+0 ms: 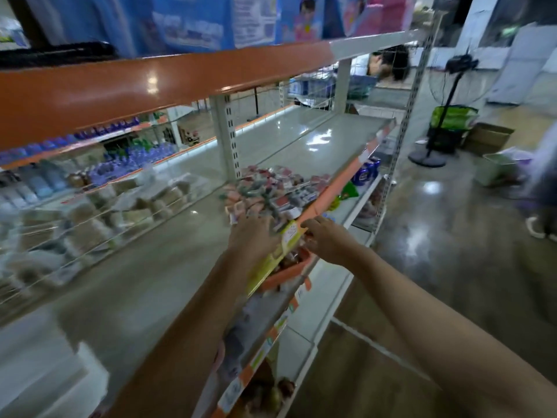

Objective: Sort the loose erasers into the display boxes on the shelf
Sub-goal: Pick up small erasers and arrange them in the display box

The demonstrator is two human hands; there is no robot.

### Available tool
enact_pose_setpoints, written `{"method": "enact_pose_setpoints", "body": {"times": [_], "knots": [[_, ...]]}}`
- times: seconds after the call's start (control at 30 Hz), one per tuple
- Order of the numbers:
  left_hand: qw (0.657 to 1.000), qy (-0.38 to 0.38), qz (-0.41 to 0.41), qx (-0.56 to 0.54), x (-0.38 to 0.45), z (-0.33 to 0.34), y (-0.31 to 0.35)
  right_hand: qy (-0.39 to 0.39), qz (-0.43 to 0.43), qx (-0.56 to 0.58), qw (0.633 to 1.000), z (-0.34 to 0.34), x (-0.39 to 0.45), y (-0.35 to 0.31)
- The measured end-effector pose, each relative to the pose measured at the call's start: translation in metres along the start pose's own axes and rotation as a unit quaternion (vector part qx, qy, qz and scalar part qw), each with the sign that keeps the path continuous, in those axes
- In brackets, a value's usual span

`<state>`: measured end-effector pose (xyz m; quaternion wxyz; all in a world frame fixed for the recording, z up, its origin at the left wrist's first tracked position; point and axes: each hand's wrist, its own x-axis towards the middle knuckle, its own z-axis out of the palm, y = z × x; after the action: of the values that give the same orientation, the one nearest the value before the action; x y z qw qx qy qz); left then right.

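Note:
A heap of loose wrapped erasers [271, 188], pink, green and red, lies on the grey shelf [156, 267] near its front edge. A yellow and orange display box [280, 260] with dark items inside sits at the shelf's front lip. My left hand [251, 236] lies over the near end of the heap, against the box's far side, fingers blurred. My right hand [328, 239] holds the box's near top corner with curled fingers. The whole frame is motion-blurred.
An orange-edged upper shelf [150, 86] hangs close overhead. A clear divider [90, 224] fences tan packets at the left. Lower shelves [358, 188] carry cans and packets. On the floor to the right stand a fan [446, 116], a cardboard box [488, 137] and a person's leg [542, 206].

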<state>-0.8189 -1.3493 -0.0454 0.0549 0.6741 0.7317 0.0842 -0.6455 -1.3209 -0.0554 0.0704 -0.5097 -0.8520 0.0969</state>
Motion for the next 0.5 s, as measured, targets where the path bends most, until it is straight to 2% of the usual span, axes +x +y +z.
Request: {"method": "enact_pose_setpoints", "body": {"times": [0.3, 0.5], "knots": [[0.998, 0.053, -0.045, -0.013, 0.109, 0.029, 0.004, 0.001, 0.02, 0.015, 1.0, 0.001, 0.111, 0.076], [0.994, 0.059, -0.079, -0.035, 0.133, 0.043, 0.002, 0.006, -0.037, 0.003, 0.999, 0.007, 0.169, 0.098]]}}
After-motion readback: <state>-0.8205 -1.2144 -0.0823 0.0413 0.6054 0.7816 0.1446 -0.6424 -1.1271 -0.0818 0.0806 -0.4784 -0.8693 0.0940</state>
